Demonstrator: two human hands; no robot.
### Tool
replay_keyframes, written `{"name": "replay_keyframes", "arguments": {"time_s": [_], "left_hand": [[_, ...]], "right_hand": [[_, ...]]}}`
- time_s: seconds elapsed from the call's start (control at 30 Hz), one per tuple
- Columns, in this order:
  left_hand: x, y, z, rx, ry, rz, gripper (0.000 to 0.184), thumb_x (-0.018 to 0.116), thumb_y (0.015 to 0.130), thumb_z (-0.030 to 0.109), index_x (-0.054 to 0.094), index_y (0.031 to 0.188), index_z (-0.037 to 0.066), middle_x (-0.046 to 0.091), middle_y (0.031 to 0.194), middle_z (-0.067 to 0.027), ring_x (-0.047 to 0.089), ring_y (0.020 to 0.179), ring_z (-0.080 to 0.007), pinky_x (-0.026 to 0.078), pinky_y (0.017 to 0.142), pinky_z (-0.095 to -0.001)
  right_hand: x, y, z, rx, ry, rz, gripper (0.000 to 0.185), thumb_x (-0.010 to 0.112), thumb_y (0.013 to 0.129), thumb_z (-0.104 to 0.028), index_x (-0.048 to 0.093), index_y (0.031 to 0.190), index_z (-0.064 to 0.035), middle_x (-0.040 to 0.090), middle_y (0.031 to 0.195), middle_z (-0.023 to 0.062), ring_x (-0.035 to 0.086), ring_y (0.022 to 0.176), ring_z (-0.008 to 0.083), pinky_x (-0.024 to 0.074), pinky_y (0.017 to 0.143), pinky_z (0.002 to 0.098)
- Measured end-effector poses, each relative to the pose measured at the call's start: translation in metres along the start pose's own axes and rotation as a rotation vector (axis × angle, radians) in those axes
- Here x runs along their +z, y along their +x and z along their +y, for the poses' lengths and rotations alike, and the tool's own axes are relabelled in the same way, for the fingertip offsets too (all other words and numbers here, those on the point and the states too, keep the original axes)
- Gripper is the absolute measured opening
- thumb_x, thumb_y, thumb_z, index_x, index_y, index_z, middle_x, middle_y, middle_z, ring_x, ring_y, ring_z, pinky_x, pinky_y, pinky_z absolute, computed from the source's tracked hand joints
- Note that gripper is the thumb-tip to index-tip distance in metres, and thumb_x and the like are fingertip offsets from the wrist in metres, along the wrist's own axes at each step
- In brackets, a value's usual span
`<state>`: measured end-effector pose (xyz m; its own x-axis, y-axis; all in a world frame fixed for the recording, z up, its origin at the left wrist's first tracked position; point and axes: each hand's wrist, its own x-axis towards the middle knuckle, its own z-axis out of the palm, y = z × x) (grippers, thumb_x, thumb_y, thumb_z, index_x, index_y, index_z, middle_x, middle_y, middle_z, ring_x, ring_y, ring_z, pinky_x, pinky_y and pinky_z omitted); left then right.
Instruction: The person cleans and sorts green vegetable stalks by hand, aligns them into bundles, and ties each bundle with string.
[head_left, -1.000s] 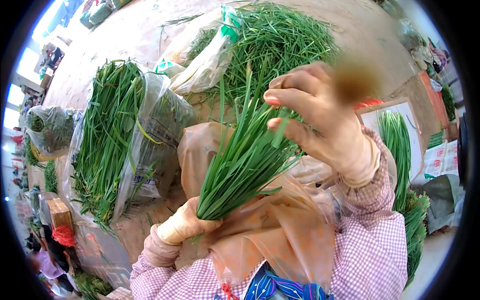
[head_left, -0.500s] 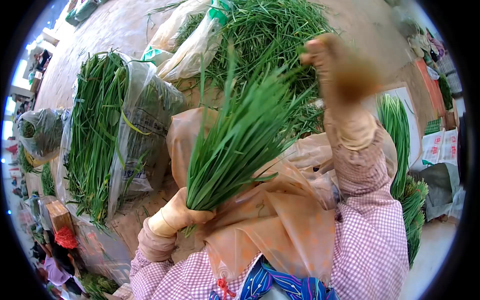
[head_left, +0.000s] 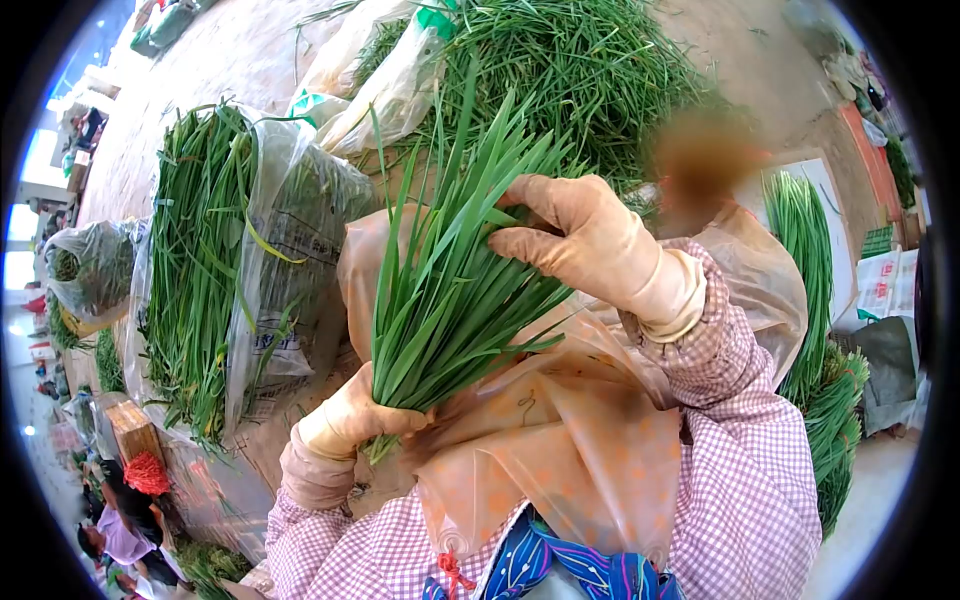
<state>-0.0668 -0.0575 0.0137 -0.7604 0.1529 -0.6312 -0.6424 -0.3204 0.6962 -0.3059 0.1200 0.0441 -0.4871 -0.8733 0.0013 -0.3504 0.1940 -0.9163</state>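
Note:
My gloved left hand (head_left: 360,415) is closed round the base of a bunch of garlic chives (head_left: 440,330), whose flat green leaves fan upward. At the bunch's upper right side is my gloved right hand (head_left: 590,240). Its thumb and forefinger are curved and apart, with their tips touching the leaves; whether a single leaf is caught between them is hard to see. Below the bunch, an orange-tinted plastic apron (head_left: 550,440) covers my lap.
A heap of loose garlic chives (head_left: 580,80) lies ahead. To the left stands a plastic bag (head_left: 300,230) beside packed greens (head_left: 195,270). Neat bundles (head_left: 805,270) are stacked at my right. A blurred brown spot obscures part of the view near the right forearm.
My right hand has come down and inward from beside the heap to the leaves of the bunch. My left hand keeps its hold and has hardly moved.

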Motion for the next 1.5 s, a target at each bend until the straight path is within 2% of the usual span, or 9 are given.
{"name": "replay_keyframes", "arguments": {"time_s": [0.43, 0.57, 0.7, 0.83, 0.93, 1.03, 1.23, 1.3, 1.5], "left_hand": [[-0.001, 0.012, -0.023, 0.067, 0.161, 0.083, 0.036, 0.07, 0.072, 0.004, 0.063, 0.108, 0.0, 0.064, 0.089, -0.002, 0.056, 0.079, -0.0105, 0.047, 0.069, -0.0258], [0.01, 0.008, -0.014, 0.144, 0.169, 0.104, 0.044, 0.07, 0.074, 0.005, 0.059, 0.115, -0.001, 0.065, 0.095, -0.0035, 0.057, 0.088, -0.012, 0.047, 0.078, -0.028], [0.008, 0.007, -0.016, 0.126, 0.217, 0.096, 0.048, 0.07, 0.073, 0.008, 0.058, 0.119, -0.001, 0.066, 0.098, -0.0051, 0.057, 0.093, -0.0132, 0.046, 0.084, -0.0295], [0.008, 0.007, -0.014, 0.076, 0.318, 0.121, 0.051, 0.072, 0.073, 0.012, 0.058, 0.121, 0.002, 0.067, 0.101, -0.0087, 0.06, 0.095, -0.0161, 0.047, 0.086, -0.03], [0.009, 0.008, -0.012, 0.026, 0.43, 0.142, 0.052, 0.072, 0.073, 0.014, 0.058, 0.121, 0.004, 0.068, 0.102, -0.0098, 0.062, 0.095, -0.0179, 0.047, 0.086, -0.0307], [0.01, 0.003, -0.011, 0.0, 0.459, 0.164, 0.052, 0.072, 0.073, 0.016, 0.058, 0.121, 0.004, 0.068, 0.102, -0.0105, 0.063, 0.095, -0.0186, 0.047, 0.086, -0.0315], [0.013, 0.005, -0.006, 0.018, 0.548, 0.184, 0.051, 0.071, 0.074, 0.019, 0.058, 0.121, 0.006, 0.069, 0.1, -0.0129, 0.065, 0.094, -0.0223, 0.048, 0.084, -0.0335], [0.013, 0.005, -0.005, 0.021, 0.566, 0.18, 0.05, 0.071, 0.073, 0.02, 0.058, 0.12, 0.007, 0.069, 0.099, -0.0135, 0.066, 0.093, -0.0237, 0.049, 0.083, -0.0341], [0.016, 0.002, -0.004, 0.025, 0.516, 0.155, 0.048, 0.07, 0.074, 0.02, 0.06, 0.119, 0.008, 0.069, 0.099, -0.0155, 0.066, 0.094, -0.026, 0.049, 0.083, -0.035]], "right_hand": [[0.029, -0.006, 0.027, -0.403, -0.597, 0.227, 0.009, 0.065, 0.08, -0.015, 0.057, 0.08, -0.0097, 0.06, 0.064, 0.0092, 0.062, 0.06, 0.0313, 0.0499, 0.053, 0.0392], [-0.008, -0.007, 0.056, 0.08, -0.231, 0.515, 0.012, 0.066, 0.083, -0.008, 0.065, 0.095, -0.0069, 0.066, 0.074, 0.0087, 0.061, 0.061, 0.0163, 0.0503, 0.06, 0.028], [-0.058, -0.006, 0.063, -0.429, -0.323, 0.896, 0.018, 0.064, 0.089, -0.005, 0.067, 0.107, -0.0042, 0.069, 0.089, 0.0044, 0.061, 0.074, 0.0112, 0.0507, 0.066, 0.0247], [-0.033, -0.03, -0.018, -0.046, 0.166, 0.224, 0.022, 0.069, 0.088, -0.015, 0.067, 0.106, -0.0021, 0.069, 0.078, 0.0052, 0.064, 0.067, 0.0161, 0.051, 0.061, 0.027], [-0.013, -0.01, -0.002, -0.306, -0.579, 0.165, 0.032, 0.065, 0.086, -0.038, 0.067, 0.094, -0.0071, 0.06, 0.064, 0.0161, 0.063, 0.063, 0.0334, 0.0507, 0.057, 0.04], [0.005, -0.012, 0.0, -0.315, -0.507, -0.02, 0.013, 0.069, 0.084, -0.021, 0.066, 0.089, -0.0093, 0.063, 0.069, 0.0134, 0.064, 0.063, 0.0327, 0.0511, 0.055, 0.0378], [0.019, -0.022, 0.013, -0.349, -0.604, 0.198, 0.007, 0.069, 0.083, -0.012, 0.064, 0.083, -0.0076, 0.055, 0.059, 0.0102, 0.058, 0.051, 0.0268, 0.0461, 0.047, 0.0359], [0.009, -0.02, 0.021, -0.322, -0.497, 0.698, 0.004, 0.065, 0.086, -0.008, 0.064, 0.082, -0.0077, 0.061, 0.063, 0.0084, 0.055, 0.047, 0.0228, 0.0458, 0.046, 0.0331], [-0.077, -0.019, 0.031, -0.259, 0.176, 0.694, 0.02, 0.064, 0.092, -0.009, 0.063, 0.112, -0.0066, 0.063, 0.082, -0.0001, 0.058, 0.076, 0.0086, 0.0484, 0.071, 0.023]]}}
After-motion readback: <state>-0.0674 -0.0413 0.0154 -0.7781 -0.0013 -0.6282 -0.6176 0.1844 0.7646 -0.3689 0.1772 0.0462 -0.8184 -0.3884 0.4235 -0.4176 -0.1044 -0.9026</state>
